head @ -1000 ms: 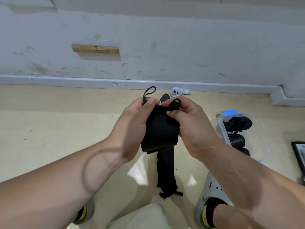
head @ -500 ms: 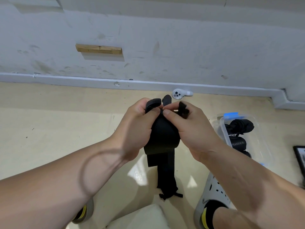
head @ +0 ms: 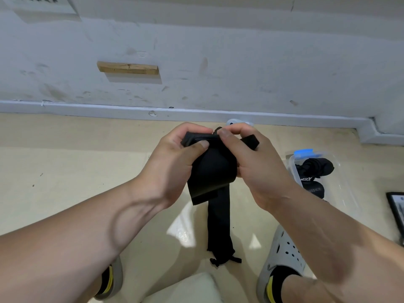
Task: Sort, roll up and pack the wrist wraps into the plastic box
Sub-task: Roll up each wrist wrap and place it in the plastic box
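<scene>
Well, white letters show on the rolled wraps (head: 320, 168) inside the plastic box (head: 290, 171), but they are upside down and too small to read. The box is see-through with a blue clip, and it sits on the floor (head: 65, 171) to the right, near the hands but not touching them. The wrist wrap (head: 212, 173) is black and soft. Its top part is bunched up between both hands, held up above the floor, and its long end hangs straight down, low beside the grey shoe (head: 284, 252). The left hand (head: 172, 162) has its grip curled round the top left corner, with the thumb pressing on the front. The right hand (head: 258, 169) pinches the top right part, and a short black strap end pokes out past its fingers. Pale floor stretches wide on the left, up to the wall (head: 240, 62). A black frame (head: 396, 213) lies at the right edge, near the box.
</scene>
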